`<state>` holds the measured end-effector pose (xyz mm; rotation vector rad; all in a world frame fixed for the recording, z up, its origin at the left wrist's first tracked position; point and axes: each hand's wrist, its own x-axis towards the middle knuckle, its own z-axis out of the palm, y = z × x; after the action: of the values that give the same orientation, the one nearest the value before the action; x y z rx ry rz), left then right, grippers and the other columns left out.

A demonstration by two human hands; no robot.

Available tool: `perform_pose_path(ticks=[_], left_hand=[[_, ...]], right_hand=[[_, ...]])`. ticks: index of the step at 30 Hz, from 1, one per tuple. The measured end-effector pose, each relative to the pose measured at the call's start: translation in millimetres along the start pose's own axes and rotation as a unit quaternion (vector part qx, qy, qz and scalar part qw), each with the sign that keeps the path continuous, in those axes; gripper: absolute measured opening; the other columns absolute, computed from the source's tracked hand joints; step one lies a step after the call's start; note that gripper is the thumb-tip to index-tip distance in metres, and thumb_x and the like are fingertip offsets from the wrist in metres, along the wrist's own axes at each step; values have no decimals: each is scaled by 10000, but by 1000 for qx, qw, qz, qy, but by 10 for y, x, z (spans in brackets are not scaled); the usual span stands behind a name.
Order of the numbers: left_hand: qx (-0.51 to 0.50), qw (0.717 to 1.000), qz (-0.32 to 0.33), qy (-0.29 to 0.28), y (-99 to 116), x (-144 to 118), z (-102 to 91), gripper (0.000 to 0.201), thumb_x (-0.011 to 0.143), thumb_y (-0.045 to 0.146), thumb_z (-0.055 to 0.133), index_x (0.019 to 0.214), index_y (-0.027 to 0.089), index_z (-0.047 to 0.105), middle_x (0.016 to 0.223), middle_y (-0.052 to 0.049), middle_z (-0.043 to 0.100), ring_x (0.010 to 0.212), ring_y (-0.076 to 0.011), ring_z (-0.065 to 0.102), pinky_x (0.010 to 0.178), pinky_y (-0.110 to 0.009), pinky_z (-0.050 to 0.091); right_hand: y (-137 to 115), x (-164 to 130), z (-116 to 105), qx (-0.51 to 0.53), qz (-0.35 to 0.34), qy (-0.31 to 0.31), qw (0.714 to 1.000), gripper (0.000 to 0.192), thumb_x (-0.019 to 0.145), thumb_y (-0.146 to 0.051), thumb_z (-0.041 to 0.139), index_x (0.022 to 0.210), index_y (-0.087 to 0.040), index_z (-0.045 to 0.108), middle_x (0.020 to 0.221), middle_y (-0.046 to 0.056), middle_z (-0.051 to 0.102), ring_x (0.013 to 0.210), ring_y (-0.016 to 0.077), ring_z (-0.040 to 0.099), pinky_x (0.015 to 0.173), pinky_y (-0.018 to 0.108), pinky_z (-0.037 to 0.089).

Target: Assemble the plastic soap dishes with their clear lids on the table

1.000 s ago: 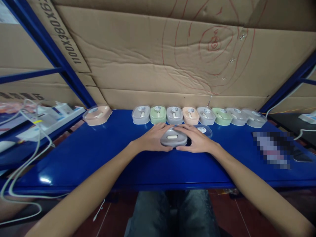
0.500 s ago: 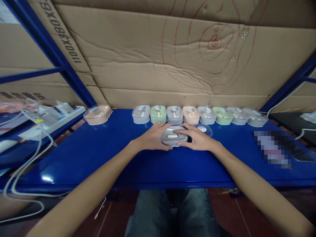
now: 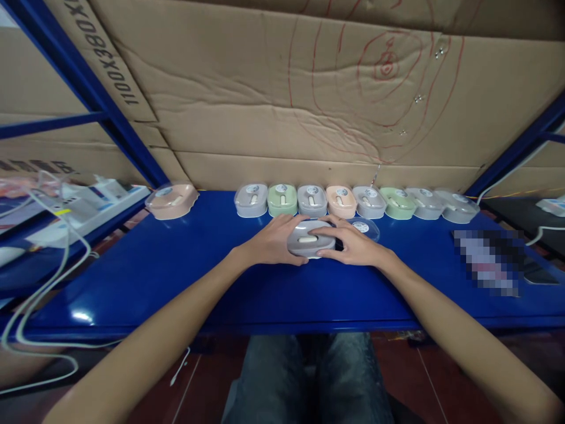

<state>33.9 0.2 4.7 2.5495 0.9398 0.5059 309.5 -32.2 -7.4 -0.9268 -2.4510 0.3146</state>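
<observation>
A grey, rounded plastic box [image 3: 301,245] with a pale oblong piece in its top is held on or just above the blue table, in front of me. My left hand [image 3: 272,239] is closed around its left side, thumb at the near edge. From the right, my right hand [image 3: 355,243] grips the same box, one finger reaching over the top near the oblong piece. Just behind my right hand lies a clear lid [image 3: 368,230] with a round label, partly hidden by the fingers.
Along the back of the blue table [image 3: 185,282] stands a row of several lidded boxes in grey, green [image 3: 282,206] and peach [image 3: 341,207]. Another peach box [image 3: 173,206] sits at the far left. White cables [image 3: 66,259] hang at left; a pixelated item [image 3: 488,265] lies right.
The camera view has shifted slightly. Both hands stay on the grey box, which sits almost unchanged, perhaps tipped a little.
</observation>
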Motion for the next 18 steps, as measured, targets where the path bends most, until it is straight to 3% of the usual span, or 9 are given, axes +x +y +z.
perform_pose_path(ticks=[18], left_hand=[[8, 1000, -10, 1, 1, -15, -14, 1194, 712, 627, 920, 1704, 332, 326, 1657, -144, 529, 1511, -500, 484, 1190, -686, 428]], right_hand=[[-27, 5, -22, 30, 2, 20, 999, 505, 1003, -551, 756, 1430, -284, 720, 1566, 153, 558, 1452, 358, 581, 1227, 592, 493]])
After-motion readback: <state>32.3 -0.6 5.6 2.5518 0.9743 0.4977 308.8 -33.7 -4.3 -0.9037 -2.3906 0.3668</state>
